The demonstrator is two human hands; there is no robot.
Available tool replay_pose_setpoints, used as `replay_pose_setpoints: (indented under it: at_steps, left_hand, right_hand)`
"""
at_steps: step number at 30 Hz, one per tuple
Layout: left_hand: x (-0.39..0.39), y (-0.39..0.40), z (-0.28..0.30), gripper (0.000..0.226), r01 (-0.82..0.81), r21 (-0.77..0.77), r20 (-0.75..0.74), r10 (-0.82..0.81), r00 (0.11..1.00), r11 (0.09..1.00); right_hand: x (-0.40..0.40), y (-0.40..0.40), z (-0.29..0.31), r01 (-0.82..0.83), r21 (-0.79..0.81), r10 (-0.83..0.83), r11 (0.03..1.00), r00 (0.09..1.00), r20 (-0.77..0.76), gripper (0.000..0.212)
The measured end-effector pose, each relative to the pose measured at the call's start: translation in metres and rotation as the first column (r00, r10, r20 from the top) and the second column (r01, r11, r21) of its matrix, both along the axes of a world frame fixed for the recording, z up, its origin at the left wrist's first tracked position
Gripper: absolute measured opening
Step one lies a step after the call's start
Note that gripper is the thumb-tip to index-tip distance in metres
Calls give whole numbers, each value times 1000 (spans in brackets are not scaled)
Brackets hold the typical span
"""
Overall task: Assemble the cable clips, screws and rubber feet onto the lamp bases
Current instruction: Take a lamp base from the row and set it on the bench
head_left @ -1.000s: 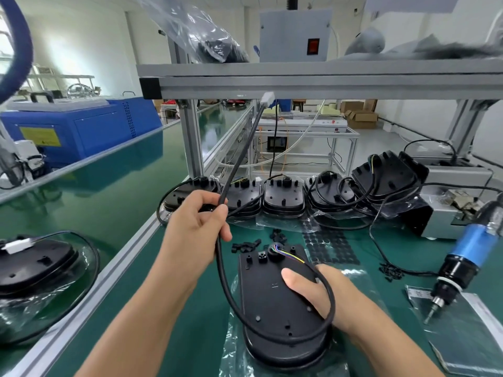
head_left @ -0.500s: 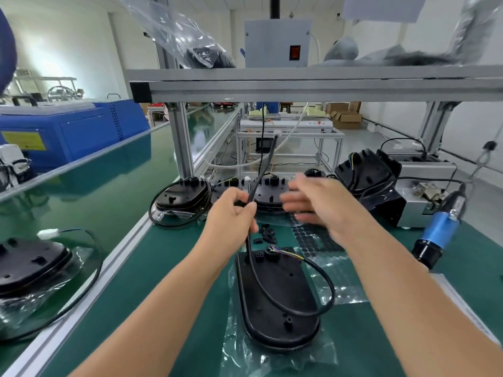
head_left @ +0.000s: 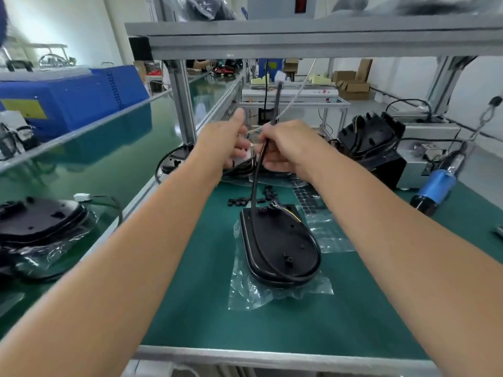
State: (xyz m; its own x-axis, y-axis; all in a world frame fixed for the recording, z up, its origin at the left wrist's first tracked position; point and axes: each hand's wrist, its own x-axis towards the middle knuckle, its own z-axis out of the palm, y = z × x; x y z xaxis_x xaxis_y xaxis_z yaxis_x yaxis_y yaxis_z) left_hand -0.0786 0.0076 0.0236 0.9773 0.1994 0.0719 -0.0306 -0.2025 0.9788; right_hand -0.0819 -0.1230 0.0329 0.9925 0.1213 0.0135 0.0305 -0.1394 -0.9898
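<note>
Here the right hand (head_left: pixel 283 144) grips the black cable (head_left: pixel 254 186) rising from the lamp base (head_left: pixel 280 246) on the green mat (head_left: pixel 272 327), while the left hand (head_left: pixel 231 140), fingers loose, hovers beside it.

Bright, even daylight from the left fills my view, glare sheens the green conveyor (head_left: pixel 89 148), and wide-angle edges bend and blur.

One head-worn wide-angle cam, looking fwd and down along both forearms, w/ the near metal-trimmed edge of the green-matted workbench (head_left: pixel 190 317) at frame bottom. It sits close above the bench; far edge, grey aluminium shelf frame (head_left: pixel 313 36) and room beyond fill the top. No 2nd view, so no shared area.
</note>
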Motion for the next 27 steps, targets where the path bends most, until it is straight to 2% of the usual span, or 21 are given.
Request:
replay_pose_setpoints:
  at_steps: [3, 6, 9, 13, 18, 23, 25, 27]
  left_hand:
    - [17, -2, 14, 46, 76, -102, -160, -92, 983, 992]
    - [29, -6, 23, 41, 136, -316, -194, -204, 959, 939]
    - [40, -6, 26, 31, 52, -479, -195, -164, 967, 876]
    - [56, 2, 17, 41, -19, -563, -220, -128, 967, 826]
    - [81, 26, -3, 54, -90, -535, -286, -80, 955, 840]
    - [103, 50, -17, 67, -151, -508, -360, -50, 932, 848]
    - [107, 55, -19, 65, -150, -490, -382, -57, 923, 858]
    - [108, 57, -21, 51, -179, -495, -396, -38, 918, 850]
  right_hand:
    - [-12, 9, -6, -109, -110, 110, 988, 994, 0, 22]
    - [-22, 19, -12, -190, -159, 185, 969, 982, -47, 21]
    - [-28, 24, -17, -209, -83, 200, 974, 974, -110, 27]
    - [-36, 29, -18, -243, 27, 245, 970, 961, -127, 25]
    - [-42, 30, -12, -269, 86, 278, 959, 952, -127, 18]
    - [-48, 30, -15, -309, 39, 312, 950, 943, -116, 21]
    - [-49, 28, -15, -315, 27, 316, 949, 942, -112, 23]
    - [-51, 27, -15, -325, -8, 322, 946, 941, -105, 24]
